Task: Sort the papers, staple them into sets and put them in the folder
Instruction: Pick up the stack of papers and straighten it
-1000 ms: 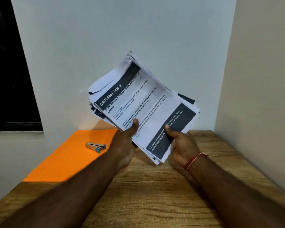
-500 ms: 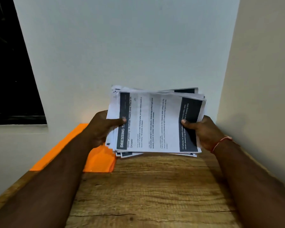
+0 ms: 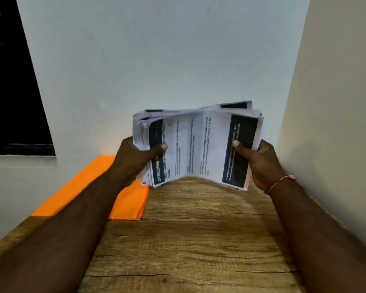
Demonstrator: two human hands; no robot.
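Pale walls close a corner behind a wooden bench [image 3: 188, 240], and an orange folder [image 3: 82, 185] lies flat on its left side. Above the bench, both hands hold one thick stack of papers [image 3: 199, 149]. The left hand [image 3: 135, 159] grips the left short end and the right hand [image 3: 260, 163] grips the right short end, thumbs on the top sheet. The long axis of the stack runs left to right, with the title band at the left, so the print reads sideways. I judge this as squaring the stack before sorting; next the sheets must be separated, which needs one hand free.
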